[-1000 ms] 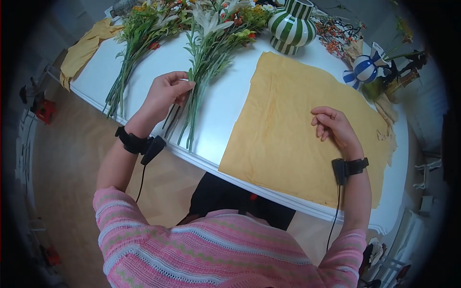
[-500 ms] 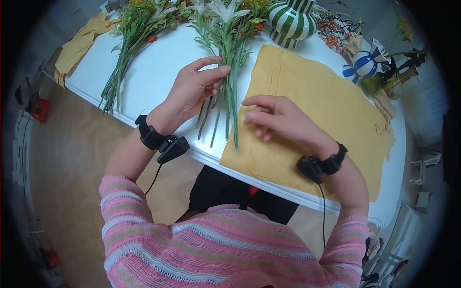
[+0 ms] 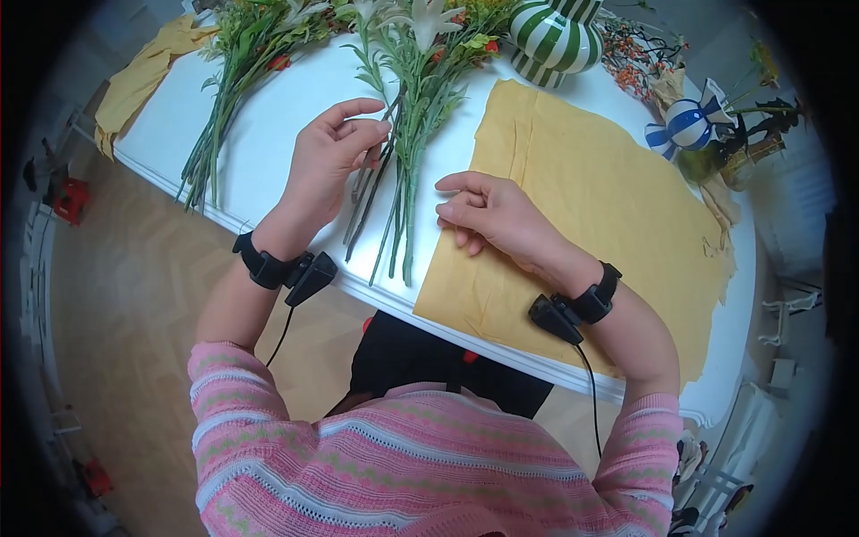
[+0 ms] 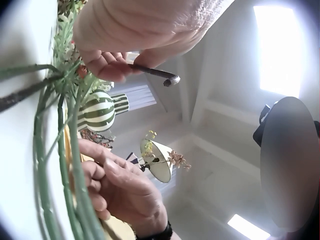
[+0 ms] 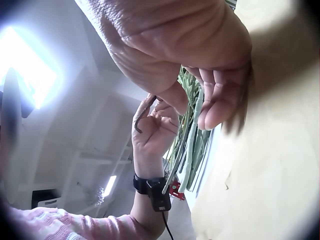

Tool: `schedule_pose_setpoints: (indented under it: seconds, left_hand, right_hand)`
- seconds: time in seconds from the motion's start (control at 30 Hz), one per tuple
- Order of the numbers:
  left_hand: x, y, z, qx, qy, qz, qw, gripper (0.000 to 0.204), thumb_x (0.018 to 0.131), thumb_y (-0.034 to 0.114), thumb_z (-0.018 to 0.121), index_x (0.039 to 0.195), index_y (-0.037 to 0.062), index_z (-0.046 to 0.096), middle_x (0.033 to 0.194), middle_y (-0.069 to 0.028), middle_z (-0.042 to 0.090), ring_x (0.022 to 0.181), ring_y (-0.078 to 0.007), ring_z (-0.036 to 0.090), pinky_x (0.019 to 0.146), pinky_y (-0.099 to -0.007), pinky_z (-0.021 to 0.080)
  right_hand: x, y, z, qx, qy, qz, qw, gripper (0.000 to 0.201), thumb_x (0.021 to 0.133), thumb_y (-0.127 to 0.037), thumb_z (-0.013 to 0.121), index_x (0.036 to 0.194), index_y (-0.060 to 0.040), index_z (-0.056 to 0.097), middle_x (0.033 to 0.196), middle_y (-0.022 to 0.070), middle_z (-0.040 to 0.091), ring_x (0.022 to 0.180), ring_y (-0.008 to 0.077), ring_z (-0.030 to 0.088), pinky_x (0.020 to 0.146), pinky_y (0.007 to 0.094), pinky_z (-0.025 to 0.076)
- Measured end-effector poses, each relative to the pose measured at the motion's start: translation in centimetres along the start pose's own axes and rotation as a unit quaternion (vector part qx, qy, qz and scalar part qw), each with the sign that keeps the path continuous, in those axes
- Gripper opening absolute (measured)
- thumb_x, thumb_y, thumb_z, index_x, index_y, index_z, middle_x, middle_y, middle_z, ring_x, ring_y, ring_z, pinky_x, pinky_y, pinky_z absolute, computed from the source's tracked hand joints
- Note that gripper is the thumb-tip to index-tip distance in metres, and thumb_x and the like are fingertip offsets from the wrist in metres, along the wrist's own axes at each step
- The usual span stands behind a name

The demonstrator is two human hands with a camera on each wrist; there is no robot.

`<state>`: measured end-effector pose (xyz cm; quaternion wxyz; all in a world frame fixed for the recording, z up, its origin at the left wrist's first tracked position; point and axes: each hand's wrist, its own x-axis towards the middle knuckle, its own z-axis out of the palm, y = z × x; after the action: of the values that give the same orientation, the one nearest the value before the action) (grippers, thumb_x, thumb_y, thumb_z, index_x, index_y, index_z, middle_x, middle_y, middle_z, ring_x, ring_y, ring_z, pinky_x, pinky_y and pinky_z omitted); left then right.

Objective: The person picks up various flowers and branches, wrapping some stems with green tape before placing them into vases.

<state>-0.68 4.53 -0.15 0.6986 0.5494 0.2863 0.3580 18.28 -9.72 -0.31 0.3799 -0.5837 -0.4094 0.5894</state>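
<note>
My left hand [image 3: 327, 161] is over the white table, just left of a bunch of flowers [image 3: 416, 130] with green stems and a white lily. Between its thumb and fingers it pinches a thin dark stem [image 4: 156, 73], whose cut end sticks out beyond the thumb. Loosely bent, my right hand [image 3: 501, 215] hovers by the left edge of a yellow sheet [image 3: 591, 206], right of the bunch's stems, with nothing in its fingers. Other dark stems [image 3: 362, 219] lie below the left hand, beside the green ones.
Another flower bunch [image 3: 234, 98] lies on the left of the white table [image 3: 282, 134]. A green-and-white striped vase [image 3: 557, 40] stands at the back, near red-berried sprigs [image 3: 631, 58]. A blue-and-white striped vase [image 3: 689, 123] is at the right. Crumpled yellow material [image 3: 148, 72] hangs over the far left corner.
The left hand and the bunch moved right over the sheet's edge, then back left a little; the hand now stands apart from the green stems. The right hand came leftward across the sheet.
</note>
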Motion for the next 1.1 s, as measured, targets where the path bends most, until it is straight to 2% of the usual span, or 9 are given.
schedule_pose_setpoints:
  seconds: [0.1,0.17,0.37,0.47,0.53,0.73,0.9,1.0,1.1]
  left_hand:
    - [0.0,-0.7,-0.8,0.100,-0.008,-0.008,0.995,0.041,0.084,0.011,0.068,0.121,0.0003,0.054,0.092,-0.0039,0.060,0.080,-0.0105,0.056,0.072,-0.0252,0.045]
    - [-0.2,-1.5,-0.9,0.217,-0.019,0.042,0.975,0.048,0.082,0.012,0.071,0.125,0.0009,0.052,0.104,-0.0079,0.058,0.096,-0.0140,0.054,0.082,-0.0285,0.047]
    - [-1.5,-1.1,0.3,0.309,-0.053,0.023,0.949,0.078,0.075,0.015,0.077,0.140,0.0049,0.035,0.115,-0.0160,0.055,0.094,-0.0163,0.058,0.081,-0.0275,0.048]
    - [-1.5,-1.4,0.3,0.298,-0.062,-0.012,0.952,0.079,0.075,0.011,0.076,0.142,0.0036,0.033,0.117,-0.0166,0.055,0.089,-0.0159,0.060,0.077,-0.0271,0.049]
    - [-1.4,-1.7,0.4,0.177,-0.053,-0.070,0.980,0.075,0.078,0.000,0.070,0.142,0.0039,0.032,0.120,-0.0145,0.055,0.090,-0.0141,0.060,0.077,-0.0243,0.050]
    - [-1.4,-1.4,0.3,0.110,-0.035,-0.056,0.992,0.066,0.080,-0.004,0.063,0.139,-0.0004,0.034,0.109,-0.0136,0.060,0.079,-0.0110,0.059,0.067,-0.0237,0.049]
    - [-1.0,-0.6,-0.9,0.077,0.000,-0.060,0.995,0.059,0.081,-0.004,0.061,0.136,-0.0003,0.040,0.105,-0.0109,0.062,0.073,-0.0078,0.056,0.063,-0.0202,0.046]
    - [-1.0,-0.3,-0.9,0.018,0.034,-0.069,0.997,0.052,0.083,-0.007,0.057,0.133,0.0013,0.046,0.100,-0.0074,0.063,0.065,-0.0042,0.046,0.055,-0.0175,0.035]
    - [-0.9,-0.5,-1.0,0.006,0.035,-0.061,0.998,0.050,0.084,-0.006,0.057,0.133,0.0002,0.046,0.098,-0.0065,0.062,0.065,-0.0043,0.046,0.054,-0.0173,0.034]
  right_hand:
    - [0.6,0.0,0.6,0.016,0.000,-0.020,1.000,0.047,0.088,-0.018,0.064,0.125,0.0063,0.049,0.082,0.0044,0.061,0.065,0.0081,0.057,0.054,0.0216,0.047]
    - [1.2,-0.2,1.4,0.009,0.010,-0.037,0.999,0.046,0.088,-0.017,0.064,0.125,0.0063,0.050,0.083,0.0046,0.061,0.064,0.0085,0.058,0.053,0.0223,0.047]
    - [3.3,-0.4,2.4,-0.013,0.059,-0.081,0.995,0.050,0.087,-0.014,0.064,0.128,0.0066,0.044,0.082,0.0050,0.059,0.063,0.0103,0.058,0.049,0.0239,0.048]
    - [3.9,-0.1,2.5,0.009,0.087,-0.067,0.994,0.053,0.086,-0.013,0.064,0.130,0.0070,0.040,0.082,0.0059,0.059,0.063,0.0111,0.059,0.048,0.0238,0.048]
    - [4.1,0.0,2.3,0.034,0.099,-0.055,0.993,0.054,0.086,-0.012,0.064,0.130,0.0073,0.038,0.082,0.0064,0.059,0.063,0.0114,0.059,0.048,0.0236,0.048]
    - [4.2,0.0,1.7,0.074,0.056,-0.040,0.995,0.046,0.083,-0.010,0.065,0.121,0.0067,0.045,0.076,0.0061,0.059,0.058,0.0109,0.057,0.047,0.0235,0.047]
    - [3.4,-0.4,0.9,0.112,0.094,-0.045,0.988,0.035,0.079,-0.005,0.061,0.113,0.0020,0.052,0.065,0.0030,0.056,0.050,0.0102,0.052,0.046,0.0241,0.043]
    - [2.5,-0.4,0.3,0.113,0.107,-0.049,0.987,0.029,0.082,-0.007,0.057,0.110,0.0001,0.054,0.067,0.0014,0.054,0.052,0.0093,0.050,0.048,0.0241,0.043]
    - [1.4,-0.9,0.5,0.147,0.112,-0.058,0.981,0.028,0.085,-0.008,0.053,0.111,-0.0001,0.053,0.068,0.0001,0.050,0.053,0.0086,0.047,0.049,0.0244,0.043]
